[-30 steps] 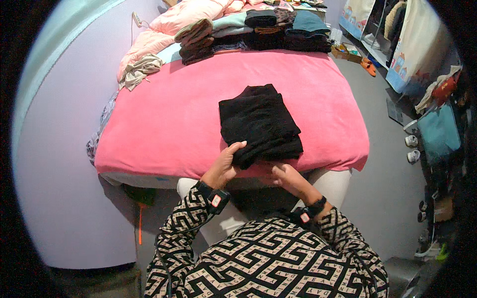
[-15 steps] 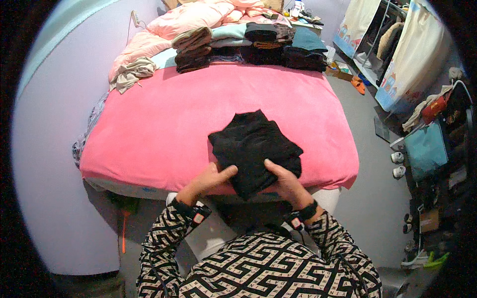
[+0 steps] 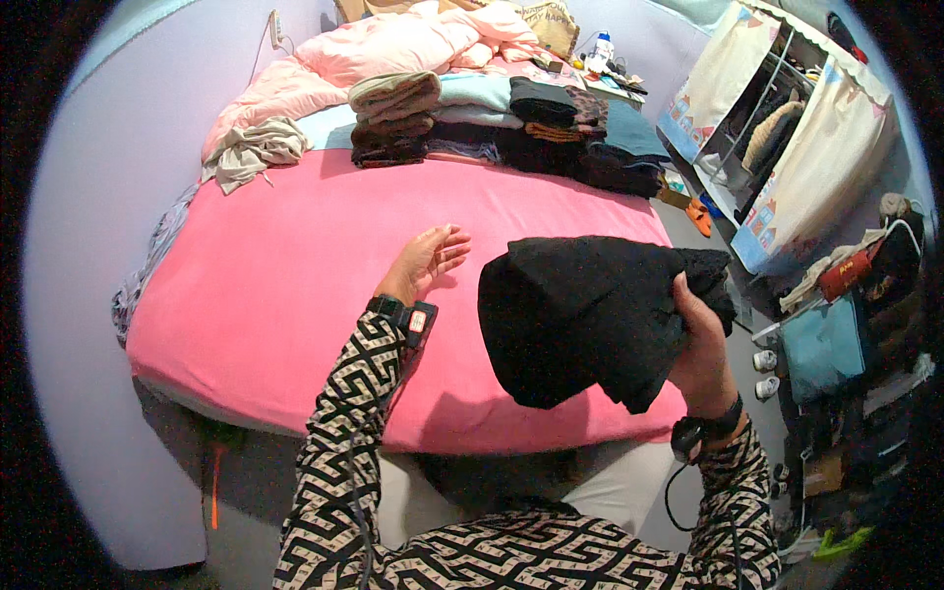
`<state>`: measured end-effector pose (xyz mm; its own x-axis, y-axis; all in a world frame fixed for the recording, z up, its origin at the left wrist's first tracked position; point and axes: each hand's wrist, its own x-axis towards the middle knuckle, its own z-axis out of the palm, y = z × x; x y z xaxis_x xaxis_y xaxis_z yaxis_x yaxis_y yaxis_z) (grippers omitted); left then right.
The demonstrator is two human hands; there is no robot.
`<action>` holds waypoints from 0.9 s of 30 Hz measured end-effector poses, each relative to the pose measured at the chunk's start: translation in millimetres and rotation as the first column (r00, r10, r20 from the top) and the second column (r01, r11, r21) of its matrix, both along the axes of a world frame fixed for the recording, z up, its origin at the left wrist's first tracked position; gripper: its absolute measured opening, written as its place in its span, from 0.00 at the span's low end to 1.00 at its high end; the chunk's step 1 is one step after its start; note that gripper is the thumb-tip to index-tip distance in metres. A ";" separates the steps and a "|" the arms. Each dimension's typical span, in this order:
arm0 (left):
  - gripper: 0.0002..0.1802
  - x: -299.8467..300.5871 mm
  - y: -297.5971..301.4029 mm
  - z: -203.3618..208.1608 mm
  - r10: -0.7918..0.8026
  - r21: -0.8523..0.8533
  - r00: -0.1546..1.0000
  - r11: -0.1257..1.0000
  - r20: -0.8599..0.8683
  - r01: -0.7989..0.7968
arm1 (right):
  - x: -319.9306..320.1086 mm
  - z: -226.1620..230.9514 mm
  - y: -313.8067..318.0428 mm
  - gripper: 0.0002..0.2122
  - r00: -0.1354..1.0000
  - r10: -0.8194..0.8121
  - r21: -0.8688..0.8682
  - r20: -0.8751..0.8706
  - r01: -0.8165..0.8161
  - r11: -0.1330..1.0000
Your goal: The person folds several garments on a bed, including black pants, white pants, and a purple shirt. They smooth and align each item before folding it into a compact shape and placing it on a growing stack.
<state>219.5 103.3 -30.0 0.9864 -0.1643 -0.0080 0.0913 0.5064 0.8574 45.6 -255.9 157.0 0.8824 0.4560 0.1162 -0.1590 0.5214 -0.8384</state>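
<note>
Fingers, right hand (image 3: 703,359): thumb on top, rest hidden; gripping folded black garment (image 3: 590,320), raised above pink blanket (image 3: 295,295) toward its near-right corner, blocking part of the right edge. Left hand (image 3: 423,264): fingers half-open, empty. Far edge: folded clothes (image 3: 551,143), stacked. Far-left corner: crumpled beige garment (image 3: 258,152).

Folded clothes (image 3: 536,146) stand stacked on a pink-covered bed (image 3: 295,295). A crumpled beige garment (image 3: 254,152) and pale-pink quilt (image 3: 383,44) lie nearby.

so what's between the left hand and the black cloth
In the head view, only bare pink blanket shows between the left hand and the black cloth.
</note>
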 end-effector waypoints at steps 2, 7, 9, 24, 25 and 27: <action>0.18 17.5 6.8 -26.4 0.045 -0.091 0.997 0.994 -0.069 -0.052 | 27.5 13.9 13.3 0.21 0.998 0.038 -0.021 0.045 -0.037 0.999; 0.19 27.3 17.2 -56.7 -0.087 -0.342 0.996 0.936 0.016 0.087 | 163.9 29.6 53.3 0.22 0.968 0.248 -0.029 0.036 -0.247 0.969; 0.20 24.6 15.9 -53.8 -0.102 -0.352 0.993 0.929 0.065 0.118 | 249.5 37.9 79.7 0.21 0.983 0.179 -0.144 0.048 -0.170 0.975; 0.19 23.9 -0.5 -36.6 -0.044 -0.286 0.992 0.958 -0.116 0.009 | 619.0 38.5 239.1 0.23 0.948 -0.102 0.036 0.301 0.096 0.995; 0.19 23.5 -0.1 -36.9 -0.047 -0.271 0.990 0.963 -0.133 0.009 | 627.6 0.5 245.9 0.20 0.965 -0.082 0.002 0.251 0.084 0.996; 0.20 23.1 -0.1 -37.4 -0.042 -0.258 0.991 0.966 -0.131 0.007 | 635.9 -55.7 253.1 0.16 0.963 -0.264 -0.086 0.050 0.268 0.960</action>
<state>242.6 103.2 -67.4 0.9748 -0.2024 -0.0942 0.2116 0.7034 0.6785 681.5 -2.9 101.3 0.9690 0.2157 0.1206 0.0075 0.4619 -0.8869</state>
